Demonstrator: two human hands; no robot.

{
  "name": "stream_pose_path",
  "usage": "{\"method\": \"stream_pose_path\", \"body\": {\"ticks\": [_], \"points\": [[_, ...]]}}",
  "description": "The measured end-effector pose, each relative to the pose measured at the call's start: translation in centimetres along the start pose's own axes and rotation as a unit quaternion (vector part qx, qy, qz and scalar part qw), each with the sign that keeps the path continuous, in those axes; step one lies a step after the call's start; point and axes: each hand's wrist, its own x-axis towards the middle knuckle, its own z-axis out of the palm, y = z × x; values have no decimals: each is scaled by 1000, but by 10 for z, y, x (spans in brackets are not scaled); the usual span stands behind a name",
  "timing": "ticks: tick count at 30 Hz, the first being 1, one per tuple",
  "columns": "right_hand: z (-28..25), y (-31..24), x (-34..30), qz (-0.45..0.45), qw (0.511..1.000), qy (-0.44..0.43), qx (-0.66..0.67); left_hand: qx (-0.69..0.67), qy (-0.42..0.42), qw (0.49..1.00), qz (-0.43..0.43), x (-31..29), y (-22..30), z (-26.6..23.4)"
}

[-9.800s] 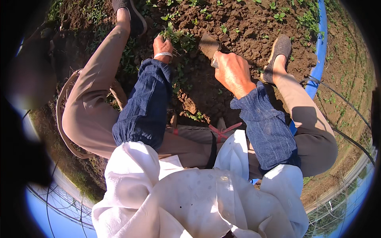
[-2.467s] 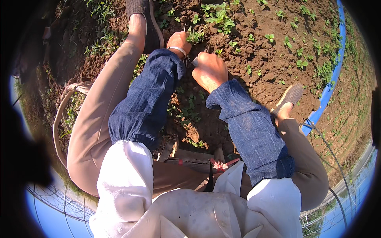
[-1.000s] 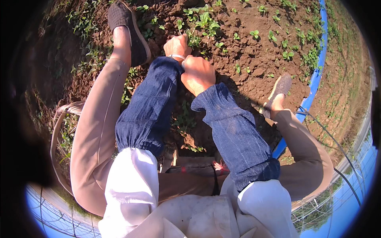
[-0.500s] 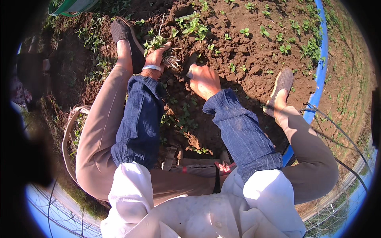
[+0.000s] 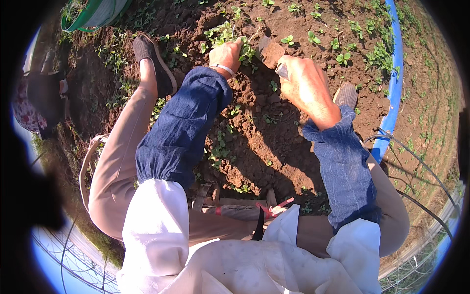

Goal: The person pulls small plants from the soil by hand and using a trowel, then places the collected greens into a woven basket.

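Gripping a trowel [image 5: 270,52] by its short grey handle [image 5: 282,70], the right hand [image 5: 306,83] is shown in the head view with its fingers curled and the flat, rust-brown blade pointing away from the body. The left hand [image 5: 226,55], a pale band about its wrist, lies with its back upward and its fingertips at a leafy plant [image 5: 248,53]; whether the fingers close on a stem cannot be told, since the hand itself hides them. This plant stands just to the right of the left fingertips, between them and the blade. It should prove very light, soft and easily torn, so the firmest hold is probably low on the stem, at the soil, rather than on the leaves. The trowel appears stiff and is best held by the handle, clear of the blade's edge. Beyond the left hand grows a green clump [image 5: 221,33], crowding its reach; beyond the right hand are small seedlings [image 5: 288,40], easily crushed. Nearer the body than both hands lies lumpy soil [image 5: 264,144]. A dark shoe [image 5: 156,63] limits sideways room left of the left hand, and a blue pipe [image 5: 394,93] runs well to the right of the right hand.
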Motion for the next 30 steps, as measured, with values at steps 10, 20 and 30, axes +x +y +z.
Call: {"method": "stream_pose_path", "body": {"ticks": [10,20,30], "points": [[-1,11,50,-61,988,-101,-101,-315,-9,939,-136,25,-51,46],[31,22,95,-89,981,-146,-90,38,-84,988,-125,27,-26,10],[74,55,105,-111,984,-143,3,-262,-124,944,-160,47,-83,36]]}}
